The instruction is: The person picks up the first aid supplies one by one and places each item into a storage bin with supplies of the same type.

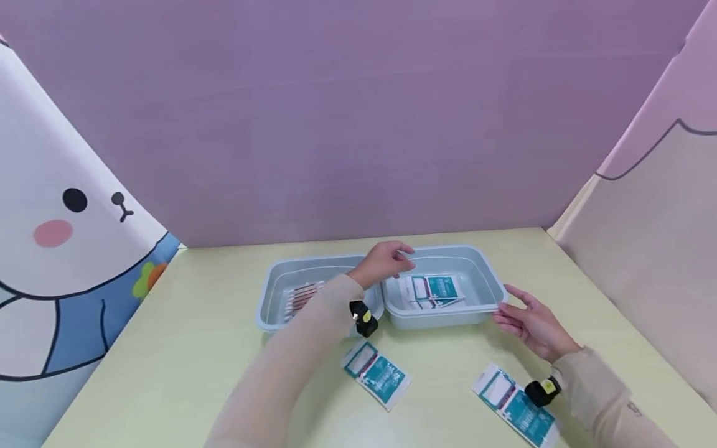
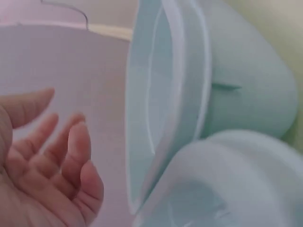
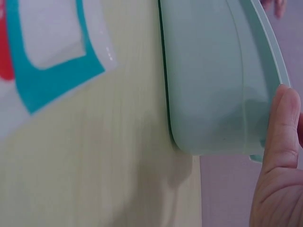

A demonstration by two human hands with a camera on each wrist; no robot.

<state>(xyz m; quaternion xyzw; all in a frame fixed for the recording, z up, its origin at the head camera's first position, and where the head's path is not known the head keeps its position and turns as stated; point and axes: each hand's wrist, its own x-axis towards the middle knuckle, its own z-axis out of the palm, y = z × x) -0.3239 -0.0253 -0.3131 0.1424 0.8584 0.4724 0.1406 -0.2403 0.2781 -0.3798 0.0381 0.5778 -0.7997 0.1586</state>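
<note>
Two light-blue plastic trays stand side by side. My left hand hovers over where they meet, fingers loosely curled and holding nothing; the left wrist view also shows this hand apart from the tray rims. At the right tray's near right corner, my right hand holds the rim, with a digit lying along the outer wall in the right wrist view. White-and-teal packets lie inside this tray. Brown sticks with white tips, like cotton swabs, lie in the left tray, partly hidden by my left forearm.
On the pale yellow table, one white-and-teal packet lies in front of the trays. Another packet lies under my right wrist in the head view. A purple panel stands behind, with printed panels at both sides.
</note>
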